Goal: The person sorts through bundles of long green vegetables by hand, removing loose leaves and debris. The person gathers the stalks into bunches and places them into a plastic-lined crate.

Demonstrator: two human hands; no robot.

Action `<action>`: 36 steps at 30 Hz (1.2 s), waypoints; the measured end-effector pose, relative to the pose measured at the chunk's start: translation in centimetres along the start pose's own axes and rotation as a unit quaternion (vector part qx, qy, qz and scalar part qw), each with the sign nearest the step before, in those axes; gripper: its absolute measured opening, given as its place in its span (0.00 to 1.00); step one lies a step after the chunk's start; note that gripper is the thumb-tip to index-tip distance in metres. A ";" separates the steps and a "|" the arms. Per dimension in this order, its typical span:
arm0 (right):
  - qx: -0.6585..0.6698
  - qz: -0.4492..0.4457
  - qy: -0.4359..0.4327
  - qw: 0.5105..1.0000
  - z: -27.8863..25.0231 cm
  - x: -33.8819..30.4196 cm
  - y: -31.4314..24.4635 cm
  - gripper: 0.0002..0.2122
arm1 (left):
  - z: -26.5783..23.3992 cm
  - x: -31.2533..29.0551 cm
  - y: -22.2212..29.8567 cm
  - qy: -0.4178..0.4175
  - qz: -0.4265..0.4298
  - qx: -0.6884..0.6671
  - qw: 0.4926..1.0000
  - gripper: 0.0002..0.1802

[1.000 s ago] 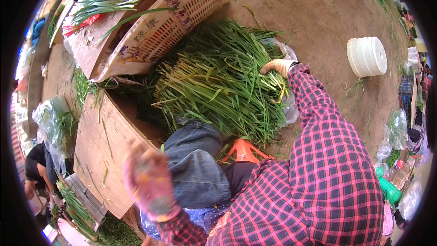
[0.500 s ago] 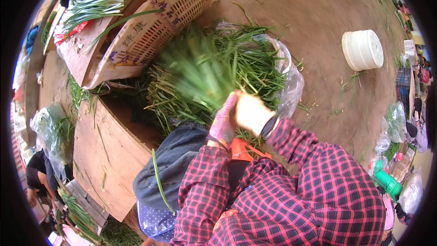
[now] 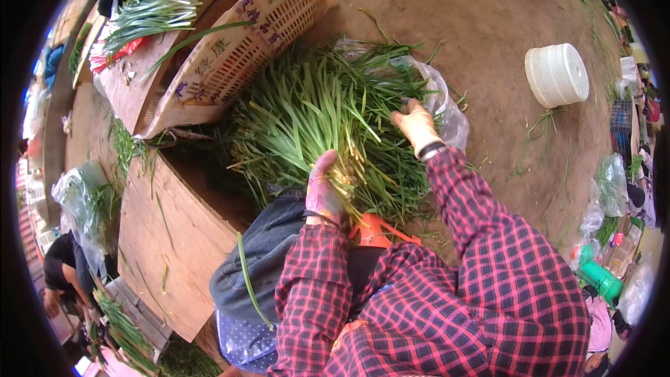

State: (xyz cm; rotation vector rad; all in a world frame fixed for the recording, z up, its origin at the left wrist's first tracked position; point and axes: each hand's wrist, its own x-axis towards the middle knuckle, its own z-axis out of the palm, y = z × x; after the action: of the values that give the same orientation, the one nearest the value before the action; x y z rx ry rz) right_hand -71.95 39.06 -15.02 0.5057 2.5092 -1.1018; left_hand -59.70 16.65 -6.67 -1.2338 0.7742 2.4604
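Note:
My left hand [image 3: 323,187], in a pinkish stained glove, is closed around the pale stem ends of a bunch of Chinese chives [image 3: 296,119]. The long green leaves fan out away from me. My right hand [image 3: 417,128] is bare and reaches over the right side of a heap of loose chives [image 3: 391,108], thumb and fingers apart. A small dark piece sits at one of its fingers; I cannot make out what it is. Under the heap lies a clear plastic sheet [image 3: 453,122], its edge showing at the right.
A slatted plastic crate [image 3: 251,35] leans at the far left of the heap. Beside my knee stands a wooden board [image 3: 164,237]. Sorted green bundles [image 3: 164,3] lie on a board at the upper left. A white bucket [image 3: 557,75] rests on the dirt floor at right.
The bunch was blurred by motion with both hands together at its stems. Now my right hand has parted to the right, while my left still holds the bunch, slightly lower and further left.

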 end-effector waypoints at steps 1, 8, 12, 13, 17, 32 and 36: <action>-0.122 0.062 -0.069 0.988 0.5 -0.1 -1.9 0.34 | -0.4 -0.1 0.2 0.007 0.005 -0.002 1.000 0.15; -0.293 0.057 -0.127 0.946 5.2 4.0 1.8 0.22 | -1.0 0.5 -0.1 0.035 0.008 0.011 0.999 0.19; -0.216 -0.030 -0.086 0.972 0.0 -0.3 -5.0 0.17 | -1.2 0.5 0.1 0.023 0.004 0.026 0.999 0.19; -0.117 -0.030 -0.153 0.981 -0.3 -0.7 -4.7 0.22 | -1.1 0.6 0.1 0.020 0.007 0.011 1.000 0.18; 0.142 0.140 -0.406 0.892 -1.0 -5.0 -6.2 0.27 | -0.6 0.1 0.3 0.011 0.004 -0.024 1.000 0.15; 0.101 -0.025 -0.460 0.882 -0.3 -7.6 -12.2 0.24 | 1.4 -3.4 2.6 -0.146 -0.020 -0.116 0.982 0.22; 0.004 -0.097 -0.423 0.901 1.4 -8.2 -10.6 0.36 | 0.9 -2.9 2.0 -0.118 0.010 -0.100 0.988 0.22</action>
State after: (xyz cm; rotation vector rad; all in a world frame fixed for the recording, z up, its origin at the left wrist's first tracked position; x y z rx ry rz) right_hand -69.33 29.83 -5.58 -0.2152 1.7926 -1.0840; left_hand -59.48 15.55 -3.20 -0.9739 0.4879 2.6905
